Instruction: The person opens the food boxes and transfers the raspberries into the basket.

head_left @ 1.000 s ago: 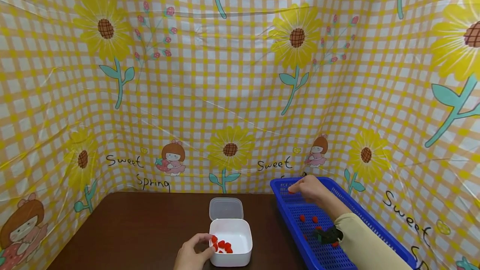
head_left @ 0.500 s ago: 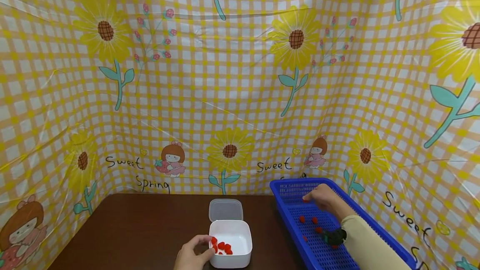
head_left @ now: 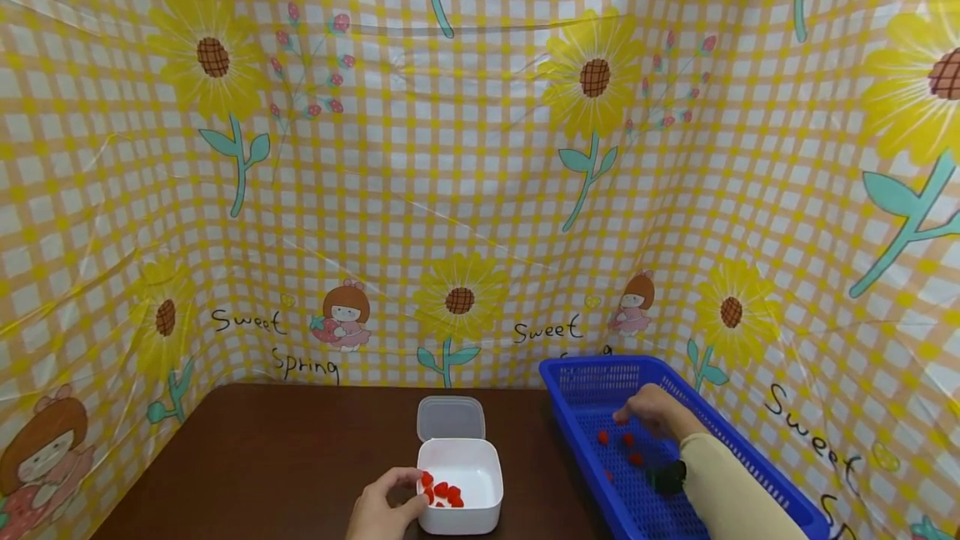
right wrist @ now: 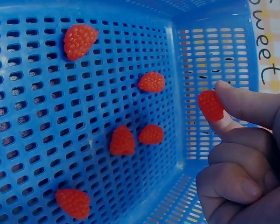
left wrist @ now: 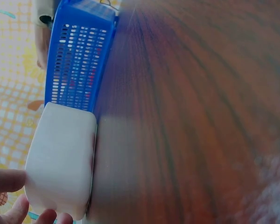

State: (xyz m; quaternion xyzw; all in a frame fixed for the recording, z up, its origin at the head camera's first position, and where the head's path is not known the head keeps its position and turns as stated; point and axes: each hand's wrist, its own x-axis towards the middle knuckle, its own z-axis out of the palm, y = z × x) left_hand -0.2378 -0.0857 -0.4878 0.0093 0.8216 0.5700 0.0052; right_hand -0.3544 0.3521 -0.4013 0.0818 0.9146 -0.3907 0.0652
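Note:
My left hand [head_left: 384, 507] grips the near left wall of a white plastic box [head_left: 480, 518], thumb and fingers at its rim. Inside the box, several red raspberries [head_left: 442, 490] lie near the front left. Over the blue basket [head_left: 600, 383], my right hand [head_left: 654, 412] pinches one raspberry [right wrist: 210, 105] between thumb and index finger, its other fingers curled. Below it, several more raspberries [right wrist: 152, 82] are scattered on the perforated basket floor. From the left wrist view, the box's outer side [left wrist: 63, 154] is visible but its contents are hidden.
A translucent lid [head_left: 452, 418] lies directly behind the box on the dark brown tabletop [head_left: 285, 448]. The basket's raised rim runs along the right side. A checkered cloth [head_left: 465, 148] with sunflowers encloses the back and sides.
My right hand has moved nearer and slightly right, from the basket's far end toward its middle, still pinching the raspberry. My left hand has stayed at the box.

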